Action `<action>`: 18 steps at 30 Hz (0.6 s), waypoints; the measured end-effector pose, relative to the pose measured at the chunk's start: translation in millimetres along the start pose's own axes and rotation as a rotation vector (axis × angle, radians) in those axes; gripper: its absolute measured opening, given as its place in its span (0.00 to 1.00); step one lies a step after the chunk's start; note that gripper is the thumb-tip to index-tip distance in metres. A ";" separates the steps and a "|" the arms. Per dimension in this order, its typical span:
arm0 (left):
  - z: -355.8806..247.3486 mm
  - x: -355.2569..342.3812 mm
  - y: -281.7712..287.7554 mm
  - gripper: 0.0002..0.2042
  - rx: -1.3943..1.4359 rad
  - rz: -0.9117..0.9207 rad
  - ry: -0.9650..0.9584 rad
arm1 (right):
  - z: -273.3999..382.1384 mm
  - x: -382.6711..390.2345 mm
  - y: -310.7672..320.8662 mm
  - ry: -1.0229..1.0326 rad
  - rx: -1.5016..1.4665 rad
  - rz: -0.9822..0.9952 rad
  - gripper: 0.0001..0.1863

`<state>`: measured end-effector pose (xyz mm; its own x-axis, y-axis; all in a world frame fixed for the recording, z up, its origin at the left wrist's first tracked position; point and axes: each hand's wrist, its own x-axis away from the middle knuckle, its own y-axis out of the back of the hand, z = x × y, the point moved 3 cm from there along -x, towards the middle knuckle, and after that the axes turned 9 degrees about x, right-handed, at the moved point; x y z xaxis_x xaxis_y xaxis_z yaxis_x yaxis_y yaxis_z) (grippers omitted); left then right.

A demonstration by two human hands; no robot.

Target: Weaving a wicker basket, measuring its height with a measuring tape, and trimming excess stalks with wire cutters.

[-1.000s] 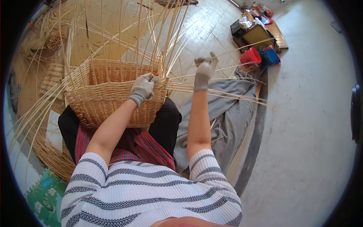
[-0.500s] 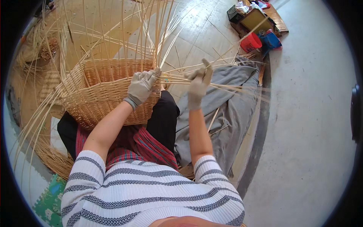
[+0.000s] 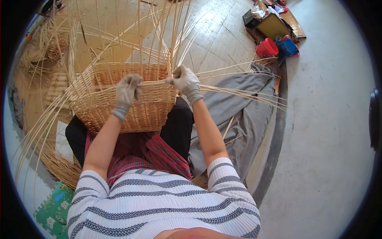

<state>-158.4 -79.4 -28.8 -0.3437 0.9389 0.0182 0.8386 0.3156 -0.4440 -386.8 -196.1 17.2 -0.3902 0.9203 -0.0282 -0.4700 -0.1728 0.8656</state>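
A half-woven wicker basket (image 3: pixel 131 113) rests tilted across my lap, with tall uprights standing from its far side. My left hand (image 3: pixel 128 93), in a pale work glove, is closed at the near rim and holds a pale wicker strand (image 3: pixel 153 83). That strand runs right along the rim and trails off blurred to the left. My right hand (image 3: pixel 186 83), gloved too, pinches the wicker at the basket's right corner. Its fingertips touch the rim there, and part of what they grip is hidden. Loose strands (image 3: pixel 242 92) fan out to the right beyond this hand.
Grey cloth (image 3: pixel 238 119) lies on the floor to my right. Farther off are a red bucket (image 3: pixel 267 48), a blue container (image 3: pixel 287 46) and a wooden board (image 3: pixel 293 24). Bundles of wicker (image 3: pixel 59 161) and a green mat (image 3: pixel 55 209) lie on the left. Long uprights rise ahead.
My left hand has moved left along the rim from the right corner, drawing a strand. My right hand has come left from the loose strands to the corner.
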 end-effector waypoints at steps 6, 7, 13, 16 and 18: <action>-32.0 -75.8 -167.1 0.17 -0.732 0.343 -0.689 | 9.7 1.7 -43.4 -0.063 0.498 -0.464 0.18; -29.3 -72.0 -182.3 0.18 -0.782 0.308 -0.799 | 2.6 -0.9 -45.6 -0.168 0.397 -0.512 0.17; -16.8 18.8 -51.1 0.18 -0.700 0.272 -0.554 | -11.2 -12.3 -51.4 -0.073 0.373 -0.542 0.11; -37.3 80.9 91.4 0.08 -0.550 -0.029 -0.236 | -3.8 -5.8 -48.1 -0.136 0.435 -0.548 0.11; -72.2 115.9 188.8 0.08 -0.520 -0.558 -0.070 | 18.5 6.5 -42.3 -0.038 0.416 -0.698 0.13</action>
<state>-9.4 98.9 -45.8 -0.7859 0.6163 0.0514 0.6182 0.7805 0.0932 -354.8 -176.3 -10.4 -0.0853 0.7800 -0.6199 -0.2592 0.5834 0.7697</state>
